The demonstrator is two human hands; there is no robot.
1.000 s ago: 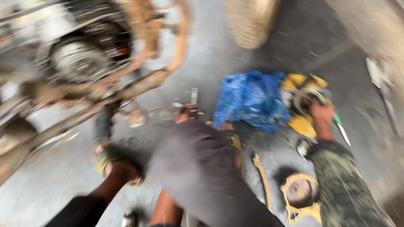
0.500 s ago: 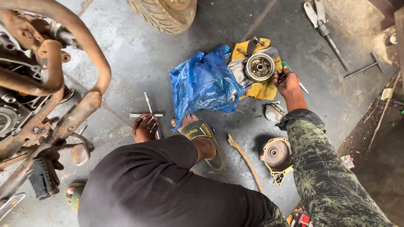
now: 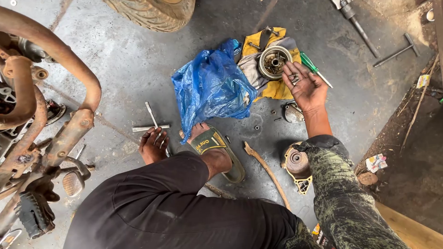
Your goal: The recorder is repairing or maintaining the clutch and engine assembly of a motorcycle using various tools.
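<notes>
From the head camera, the right hand (image 3: 305, 87) is now hovering palm-up with fingers spread, cradling what may be small metal bits, though they are too small to tell. It has lifted back from the round metal hub (image 3: 274, 62), which is sitting on the yellow cloth (image 3: 276, 88) at the hand's ten o'clock, just beside the fingertips. That suggests parts are being gathered from the hub. The left hand (image 3: 153, 145) is resting open on the concrete floor (image 3: 115, 69), touching the cross wrench (image 3: 151, 126) at its twelve o'clock. A blue plastic bag (image 3: 210, 90) is lying between the hands.
</notes>
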